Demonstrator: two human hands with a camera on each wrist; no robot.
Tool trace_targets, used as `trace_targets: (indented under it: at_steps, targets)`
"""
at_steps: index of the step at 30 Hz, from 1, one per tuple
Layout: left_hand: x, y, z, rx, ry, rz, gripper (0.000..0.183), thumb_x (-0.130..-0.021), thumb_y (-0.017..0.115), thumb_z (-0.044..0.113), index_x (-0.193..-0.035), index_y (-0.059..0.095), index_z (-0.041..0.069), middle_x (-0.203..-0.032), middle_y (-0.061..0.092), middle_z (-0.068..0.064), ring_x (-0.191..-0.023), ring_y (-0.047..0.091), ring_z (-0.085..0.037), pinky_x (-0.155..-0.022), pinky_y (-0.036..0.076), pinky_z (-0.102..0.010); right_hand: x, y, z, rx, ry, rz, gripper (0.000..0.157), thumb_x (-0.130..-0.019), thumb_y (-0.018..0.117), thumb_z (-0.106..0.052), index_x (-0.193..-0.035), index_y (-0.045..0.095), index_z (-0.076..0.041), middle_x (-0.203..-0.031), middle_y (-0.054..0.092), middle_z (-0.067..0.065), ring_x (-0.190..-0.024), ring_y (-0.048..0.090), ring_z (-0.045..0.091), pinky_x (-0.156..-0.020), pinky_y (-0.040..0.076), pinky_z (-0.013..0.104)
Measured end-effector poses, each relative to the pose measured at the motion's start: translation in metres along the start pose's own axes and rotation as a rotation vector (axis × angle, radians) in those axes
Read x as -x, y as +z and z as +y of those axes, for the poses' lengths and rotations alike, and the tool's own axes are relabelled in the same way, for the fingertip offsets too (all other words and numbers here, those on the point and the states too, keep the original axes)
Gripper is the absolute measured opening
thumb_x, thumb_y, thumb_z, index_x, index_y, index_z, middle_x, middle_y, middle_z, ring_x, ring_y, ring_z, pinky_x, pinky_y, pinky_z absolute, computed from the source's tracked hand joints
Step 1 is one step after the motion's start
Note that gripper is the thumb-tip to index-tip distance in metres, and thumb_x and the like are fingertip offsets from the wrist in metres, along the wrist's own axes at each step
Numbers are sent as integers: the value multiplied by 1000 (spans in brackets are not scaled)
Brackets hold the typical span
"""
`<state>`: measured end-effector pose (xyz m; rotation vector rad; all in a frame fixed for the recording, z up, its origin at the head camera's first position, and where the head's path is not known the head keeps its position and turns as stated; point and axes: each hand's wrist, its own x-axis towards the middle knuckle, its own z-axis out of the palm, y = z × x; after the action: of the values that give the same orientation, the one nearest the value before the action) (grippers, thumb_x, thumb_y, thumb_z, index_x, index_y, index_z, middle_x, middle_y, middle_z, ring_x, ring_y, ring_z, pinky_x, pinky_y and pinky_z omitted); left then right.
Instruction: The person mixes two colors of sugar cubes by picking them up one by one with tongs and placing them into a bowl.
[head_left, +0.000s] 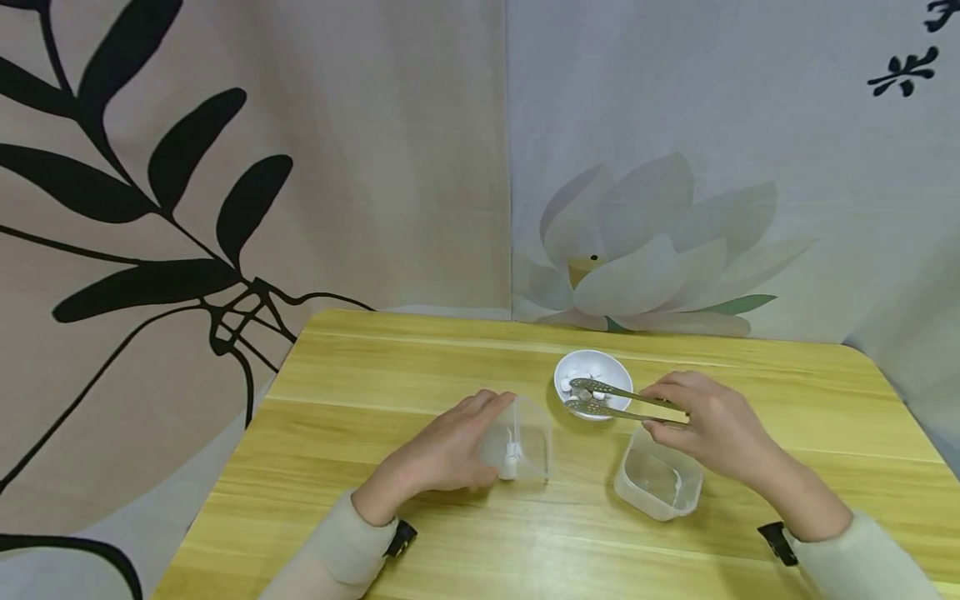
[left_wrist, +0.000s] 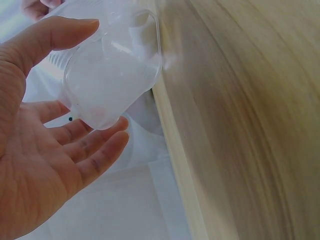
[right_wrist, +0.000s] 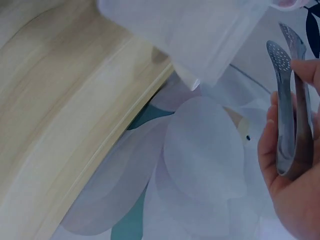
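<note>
My left hand [head_left: 453,442] grips a clear plastic container [head_left: 534,433] that is tipped on its side, thumb on one side and fingers on the other. A small white object [head_left: 513,458] shows in it. With my right hand [head_left: 716,421] I hold metal tongs [head_left: 622,390] with perforated tips, also seen in the right wrist view as tongs [right_wrist: 285,125]. The slightly parted tips reach over a white bowl [head_left: 618,365] with several small white pieces [head_left: 567,385] in it. A second clear container [head_left: 641,500] stands upright, partly below my right hand.
All of this stands on a wooden table [head_left: 375,367]. Behind its far edge hangs a printed curtain [head_left: 405,167] with dark leaves and a white flower. Black bands [head_left: 401,539] sit at both sleeves.
</note>
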<state>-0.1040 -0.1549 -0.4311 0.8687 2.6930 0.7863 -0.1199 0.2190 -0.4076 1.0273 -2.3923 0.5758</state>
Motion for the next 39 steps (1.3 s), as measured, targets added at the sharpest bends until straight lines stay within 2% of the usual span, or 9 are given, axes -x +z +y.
trace_targets:
  at_steps: [5,17,21,32,39]
  targets:
    - [0,0,-1,-3,1,-1,103,-76,82,10,-164,30,11,-149,48,-6,-126,52,-21,-101,50,-41,-4,4,-10,-15,17,-47,36,-67,88,-11,-102,77,-13,-100,73,-4,-83,67,12,-62,56,31]
    - [-1,0,0,0,-9,-10,105,-74,81,10,-165,28,13,-151,46,-4,-126,51,-20,-102,50,-40,-16,23,-29,22,-98,-99,36,-64,91,-12,-98,77,-12,-94,71,-4,-78,65,12,-57,53,25]
    - [0,0,0,0,-14,-13,105,-74,80,10,-165,28,14,-151,46,-4,-124,51,-19,-99,50,-39,-21,31,-34,41,-146,-127,34,-65,91,-13,-96,76,-12,-90,68,-4,-75,60,11,-53,49,23]
    - [-1,1,0,2,-10,-14,106,-74,81,10,-165,28,12,-151,46,-5,-121,52,-19,-96,51,-37,-32,44,-44,56,-168,-234,31,-70,89,-13,-98,77,-8,-93,68,-1,-81,64,13,-60,55,28]
    - [-1,1,0,1,-6,-14,105,-75,82,10,-165,28,12,-151,46,-5,-124,52,-20,-97,51,-38,-35,50,-47,76,-197,-234,24,-71,89,-13,-90,75,-9,-88,63,-3,-74,58,11,-57,52,25]
